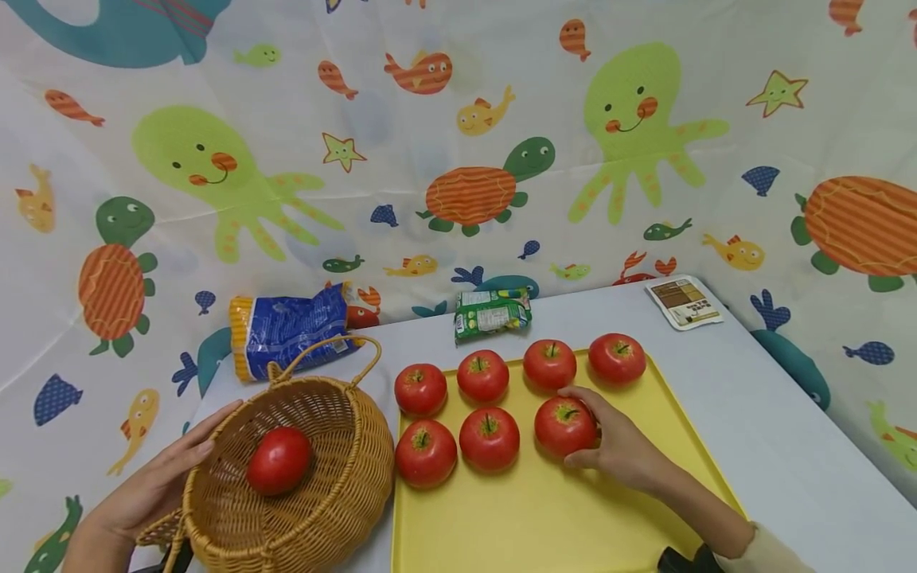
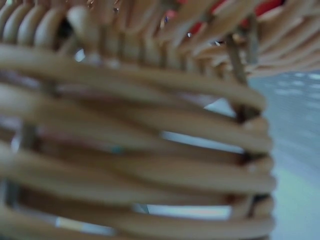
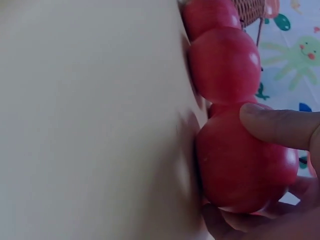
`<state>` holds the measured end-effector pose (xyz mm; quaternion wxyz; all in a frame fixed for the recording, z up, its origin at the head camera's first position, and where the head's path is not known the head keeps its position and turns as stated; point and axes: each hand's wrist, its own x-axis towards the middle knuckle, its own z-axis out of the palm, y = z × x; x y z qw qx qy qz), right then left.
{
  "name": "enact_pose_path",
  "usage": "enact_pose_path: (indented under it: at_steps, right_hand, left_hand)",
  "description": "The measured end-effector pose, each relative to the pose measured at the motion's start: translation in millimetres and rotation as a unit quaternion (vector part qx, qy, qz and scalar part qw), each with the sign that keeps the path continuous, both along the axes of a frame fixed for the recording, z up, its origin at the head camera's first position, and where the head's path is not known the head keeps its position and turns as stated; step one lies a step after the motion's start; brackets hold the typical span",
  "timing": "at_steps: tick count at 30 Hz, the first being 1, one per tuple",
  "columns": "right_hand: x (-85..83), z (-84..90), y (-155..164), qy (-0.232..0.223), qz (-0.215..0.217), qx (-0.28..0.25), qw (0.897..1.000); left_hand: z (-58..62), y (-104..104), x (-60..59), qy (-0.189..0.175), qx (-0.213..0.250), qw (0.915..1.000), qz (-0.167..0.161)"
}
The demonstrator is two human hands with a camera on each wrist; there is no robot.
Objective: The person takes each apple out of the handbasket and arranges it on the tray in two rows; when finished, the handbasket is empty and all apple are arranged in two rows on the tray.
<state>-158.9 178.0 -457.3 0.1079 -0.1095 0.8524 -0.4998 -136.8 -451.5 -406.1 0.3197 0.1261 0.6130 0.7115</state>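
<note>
A round wicker basket point(image 1: 358, 493) with a loop handle stands at the left, one red apple point(image 1: 279, 461) lying inside it. My left hand point(image 1: 154, 485) rests along the basket's outer left side, fingers mostly straight near the rim. In the left wrist view, close wickerwork point(image 2: 130, 170) fills most of the picture and hides the hand. On the yellow tray point(image 1: 501, 525), my right hand point(image 1: 619, 446) grips a red apple point(image 3: 240, 160) between thumb and fingers, at the right end of the front row. Several other red apples point(image 1: 489, 439) sit in two rows there.
Behind the basket lies a blue and yellow packet point(image 1: 294, 330). A green packet point(image 1: 493, 313) is at the table's back edge, and a white and brown pouch point(image 1: 684, 302) lies at the back right. A sea-animal patterned cloth point(image 1: 401, 175) hangs behind the white table point(image 1: 774, 469).
</note>
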Motion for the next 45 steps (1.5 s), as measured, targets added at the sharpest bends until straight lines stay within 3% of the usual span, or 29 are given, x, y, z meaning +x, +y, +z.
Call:
enact_pose_path:
  at_steps: [12,23,27,31,36,40,45]
  right_hand:
    - [-1.6,1.9,3.0,0.004,0.01,0.021,1.0]
    - [-2.9,3.7,4.3,0.021,0.021,0.037,0.999]
    - [-2.6,10.6,6.8,0.03,0.048,0.064,0.996]
    - [0.4,33.6,8.8,0.069,0.077,0.134,0.986]
    - [7.0,78.4,-2.5,0.14,0.073,0.201,0.967]
    - [6.9,111.9,-29.6,0.181,0.088,0.201,0.959]
    - [5.5,137.8,-80.6,0.197,0.15,0.171,0.954]
  left_hand:
    - [0.0,0.5,1.6,0.007,0.047,0.9983,-0.033]
    - [-1.5,0.8,3.0,-0.002,0.063,0.9974,-0.036]
    - [-1.1,1.2,2.5,-0.002,0.052,0.9981,-0.032]
    - [-0.7,2.6,0.4,0.007,0.025,0.9995,-0.018]
    - [-0.6,3.0,-1.0,0.006,0.011,0.9999,-0.007]
    - [0.0,1.0,0.1,-0.003,0.034,0.9992,-0.021]
    - [-0.3,0.9,0.4,-0.003,0.049,0.9983,-0.03]
